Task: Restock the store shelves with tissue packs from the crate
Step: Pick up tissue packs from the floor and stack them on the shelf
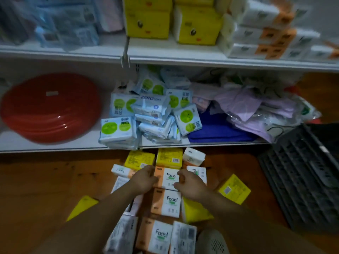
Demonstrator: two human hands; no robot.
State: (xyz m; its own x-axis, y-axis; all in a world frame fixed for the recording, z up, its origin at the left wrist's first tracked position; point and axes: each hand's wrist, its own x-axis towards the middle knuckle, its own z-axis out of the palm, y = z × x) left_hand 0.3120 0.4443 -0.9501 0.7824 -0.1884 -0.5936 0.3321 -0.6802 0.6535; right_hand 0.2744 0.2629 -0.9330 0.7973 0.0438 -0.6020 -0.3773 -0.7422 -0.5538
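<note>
Risk of dropping the Facial pack [169,177], on the floor [45,180] among loose packs [166,202] near the bottom shelf [55,147], gripped only at its slick side edges by left hand [145,177] and right hand [190,184], apart on either side, neighbours liable to scatter.

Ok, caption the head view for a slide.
Left hand and right hand grip a Facial tissue pack among packs strewn on the floor, beside a black crate.
</note>
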